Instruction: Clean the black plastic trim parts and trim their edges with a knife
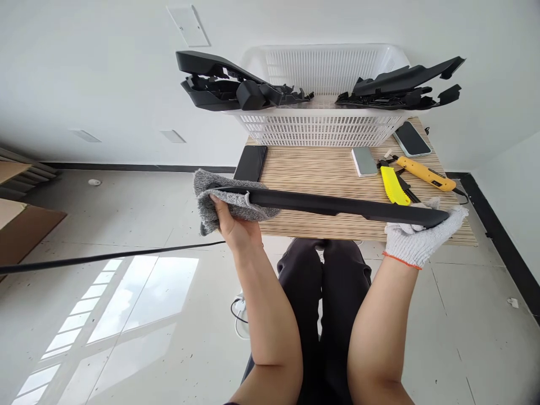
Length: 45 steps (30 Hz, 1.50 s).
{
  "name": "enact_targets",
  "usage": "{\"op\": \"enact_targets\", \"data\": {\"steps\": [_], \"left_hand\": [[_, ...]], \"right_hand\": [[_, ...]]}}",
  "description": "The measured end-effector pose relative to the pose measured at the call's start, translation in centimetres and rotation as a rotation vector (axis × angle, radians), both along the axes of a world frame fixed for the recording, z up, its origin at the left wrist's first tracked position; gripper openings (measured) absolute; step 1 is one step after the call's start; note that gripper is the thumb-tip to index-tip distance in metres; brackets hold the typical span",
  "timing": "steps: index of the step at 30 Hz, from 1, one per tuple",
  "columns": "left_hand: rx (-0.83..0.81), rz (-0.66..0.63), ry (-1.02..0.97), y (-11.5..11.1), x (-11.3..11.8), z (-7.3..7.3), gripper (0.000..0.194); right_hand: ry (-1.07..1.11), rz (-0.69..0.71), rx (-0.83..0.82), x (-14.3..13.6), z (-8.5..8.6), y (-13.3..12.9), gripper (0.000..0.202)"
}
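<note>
Black strip (310, 202) is held near an orange tool (415, 167) bearing illegible markings (436, 183)

Bright daylight, crisp window glare (164, 287) (lower left) on the floor (202, 360).

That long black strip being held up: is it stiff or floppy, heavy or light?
The long black strip looks fairly stiff, since it spans between the left hand and the gloved right hand without sagging. Being slim, it is probably light for its length.
</note>
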<state>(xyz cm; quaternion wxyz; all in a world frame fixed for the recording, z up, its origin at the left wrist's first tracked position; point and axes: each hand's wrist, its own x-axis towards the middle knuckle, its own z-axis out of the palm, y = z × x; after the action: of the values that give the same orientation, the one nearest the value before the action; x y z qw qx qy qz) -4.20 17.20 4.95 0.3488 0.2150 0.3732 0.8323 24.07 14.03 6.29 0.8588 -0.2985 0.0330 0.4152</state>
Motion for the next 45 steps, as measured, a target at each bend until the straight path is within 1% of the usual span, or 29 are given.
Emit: {"op": "enact_targets", "data": {"steps": [4, 8, 11, 13, 18, 23, 27, 31, 35, 40, 43, 45], "left_hand": [[-0.035, 0.013, -0.017, 0.0, -0.3, 0.0, 0.047], [-0.055, -0.023, -0.046, 0.3, -0.9, -0.2, 0.05], [-0.046, -0.05, -0.048, 0.3, -1.0, -0.4, 0.05], [-0.012, -0.057, -0.034, 0.1, -0.9, -0.4, 0.048], [0.053, 0.005, 0.045, -0.4, -0.5, -0.1, 0.043], [0.056, -0.04, 0.061, -0.3, -0.9, -0.2, 0.043], [0.026, -0.03, 0.029, -0.1, -1.1, -0.5, 0.044], [0.007, 0.007, 0.051, -0.2, -0.8, -0.2, 0.05], [0.035, 0.062, 0.101, -0.5, -0.4, 0.3, 0.046], [0.007, 0.023, 0.052, -0.6, -0.7, 0.3, 0.043], [-0.027, 0.002, 0.042, -0.5, -1.0, 0.2, 0.047], [-0.044, 0.011, 0.044, -0.4, -1.0, 0.2, 0.052]], "right_hand": [[-0.008, -0.017, -0.028, -0.1, 0.2, 0.0, 0.043], [-0.014, -0.026, -0.047, -0.3, 0.4, -0.1, 0.042], [-0.015, 0.011, -0.018, -0.1, 0.3, -0.1, 0.041], [-0.009, 0.018, -0.029, 0.0, 0.2, 0.0, 0.039], [-0.015, -0.002, -0.085, 0.0, 0.2, 0.3, 0.036], [-0.023, 0.008, -0.05, 0.2, -0.2, 0.2, 0.035], [-0.051, 0.018, -0.033, 0.4, -0.6, 0.2, 0.036], [-0.059, 0.014, -0.067, 0.0, -0.1, 0.2, 0.037], [-0.045, -0.013, -0.115, -0.5, 0.6, 0.3, 0.035], [-0.036, -0.022, -0.117, -0.5, 0.7, 0.2, 0.033], [-0.044, -0.005, -0.1, -0.5, 0.6, 0.1, 0.035], [-0.045, 0.003, -0.11, -0.5, 0.7, 0.1, 0.036]]}}
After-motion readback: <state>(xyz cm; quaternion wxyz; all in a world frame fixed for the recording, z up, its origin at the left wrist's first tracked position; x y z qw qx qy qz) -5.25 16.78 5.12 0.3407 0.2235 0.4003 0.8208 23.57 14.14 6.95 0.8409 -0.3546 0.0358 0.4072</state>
